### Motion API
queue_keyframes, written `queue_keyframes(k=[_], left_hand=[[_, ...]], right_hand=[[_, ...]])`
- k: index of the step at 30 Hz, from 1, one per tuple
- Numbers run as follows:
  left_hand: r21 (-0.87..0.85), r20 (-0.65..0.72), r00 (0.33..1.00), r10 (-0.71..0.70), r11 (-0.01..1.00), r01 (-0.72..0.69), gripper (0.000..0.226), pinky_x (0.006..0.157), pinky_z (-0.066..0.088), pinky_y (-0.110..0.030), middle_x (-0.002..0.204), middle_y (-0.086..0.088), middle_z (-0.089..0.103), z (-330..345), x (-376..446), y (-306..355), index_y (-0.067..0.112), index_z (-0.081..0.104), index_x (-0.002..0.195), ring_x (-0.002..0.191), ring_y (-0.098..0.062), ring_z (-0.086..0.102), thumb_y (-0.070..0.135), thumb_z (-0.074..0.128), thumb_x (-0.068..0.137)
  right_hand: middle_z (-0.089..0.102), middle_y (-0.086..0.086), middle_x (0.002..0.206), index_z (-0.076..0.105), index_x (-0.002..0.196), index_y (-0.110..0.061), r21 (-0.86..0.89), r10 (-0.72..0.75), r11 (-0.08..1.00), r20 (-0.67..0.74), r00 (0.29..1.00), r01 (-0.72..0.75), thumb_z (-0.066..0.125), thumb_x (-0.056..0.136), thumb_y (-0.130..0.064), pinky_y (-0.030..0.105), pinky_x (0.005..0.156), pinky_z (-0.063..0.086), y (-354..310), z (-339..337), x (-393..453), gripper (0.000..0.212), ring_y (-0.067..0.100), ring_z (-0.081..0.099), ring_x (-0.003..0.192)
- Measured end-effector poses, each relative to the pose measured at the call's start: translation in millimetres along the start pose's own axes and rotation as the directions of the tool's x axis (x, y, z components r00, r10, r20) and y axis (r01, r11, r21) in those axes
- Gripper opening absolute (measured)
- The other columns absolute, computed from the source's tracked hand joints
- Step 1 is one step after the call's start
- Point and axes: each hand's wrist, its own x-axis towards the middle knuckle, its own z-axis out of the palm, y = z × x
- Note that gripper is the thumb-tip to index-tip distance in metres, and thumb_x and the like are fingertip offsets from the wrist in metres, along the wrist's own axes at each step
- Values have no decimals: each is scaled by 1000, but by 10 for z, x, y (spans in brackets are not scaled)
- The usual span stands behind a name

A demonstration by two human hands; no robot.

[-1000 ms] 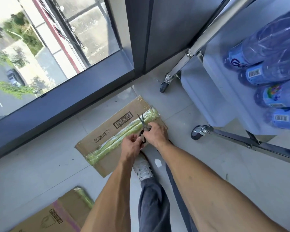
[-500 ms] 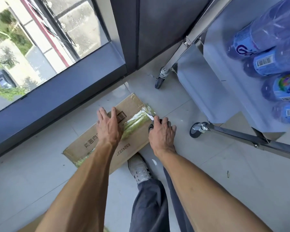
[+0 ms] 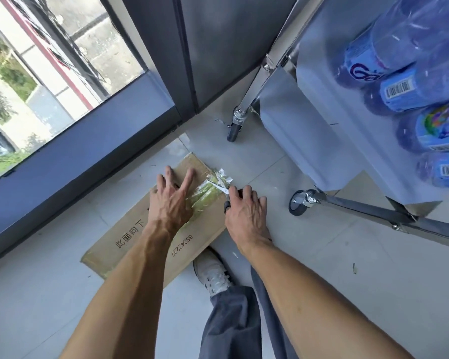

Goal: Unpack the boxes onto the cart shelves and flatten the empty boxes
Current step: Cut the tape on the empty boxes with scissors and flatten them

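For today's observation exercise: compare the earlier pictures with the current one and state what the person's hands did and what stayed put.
The left hand left the scissors and now presses flat, fingers spread, on the cardboard box. The right hand kept gripping the scissors and brought the blades to the tape at the box's far end. The cart and bottles stayed as they were.

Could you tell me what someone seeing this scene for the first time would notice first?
Most striking are the two bare hands over a cardboard box lying on the floor: the left hand presses flat on it while the right hand works scissors into the greenish tape at the box's far end. To the right stands a steel cart with blue-labelled water bottles on its shelf.
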Motion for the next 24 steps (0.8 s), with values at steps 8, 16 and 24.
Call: queue_keyframes(k=[8, 16, 24], left_hand=[[14, -50, 990, -134, 991, 135, 106, 99, 38, -57, 154, -34, -20, 191, 23, 317, 17, -7, 155, 146, -52, -1, 3, 63, 76], [123, -79, 995, -62, 990, 71, 89, 112, 23, -62, 156, -36, -1, 37, 103, 240, 11, 5, 152, 145, -51, 11, 6, 59, 81], [-171, 74, 988, -136, 974, 147, 112, 110, 39, -47, 144, -29, 24, -207, 128, 286, 9, 5, 150, 132, -46, 31, 31, 83, 73]], right_hand=[[50, 8, 107, 47, 125, -17, -116, -59, 992, 1, 998, 58, 41, 94, -14, 40, 85, 30, 125, -32, -27, 32, 25, 51, 95], [54, 10, 107, 53, 126, -16, -90, -50, 995, -30, 998, 47, 49, 93, -18, 39, 79, 33, 164, -9, -125, 34, 25, 53, 92], [54, 11, 107, 54, 122, -16, -63, 15, 998, -25, 1000, -17, 52, 90, -14, 39, 79, 30, 63, -135, -291, 32, 25, 52, 91]])
